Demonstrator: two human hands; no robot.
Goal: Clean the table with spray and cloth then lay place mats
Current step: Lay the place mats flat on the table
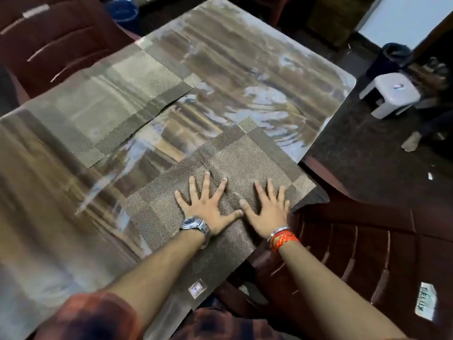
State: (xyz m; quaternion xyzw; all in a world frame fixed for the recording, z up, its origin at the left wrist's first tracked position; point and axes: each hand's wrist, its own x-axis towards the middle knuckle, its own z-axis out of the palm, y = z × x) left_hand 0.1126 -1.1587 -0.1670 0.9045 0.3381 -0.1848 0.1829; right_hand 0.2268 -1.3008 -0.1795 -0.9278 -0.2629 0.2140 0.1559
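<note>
Head view: left hand [208, 204] and right hand [266, 209] lie splayed flat — smoothing the near place mat [235, 153] onto the damp surface [245, 57].

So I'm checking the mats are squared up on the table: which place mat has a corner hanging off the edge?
The near place mat, under both flat hands: its right corner hangs past the table edge. The far place mat lies fully on the top.
</note>
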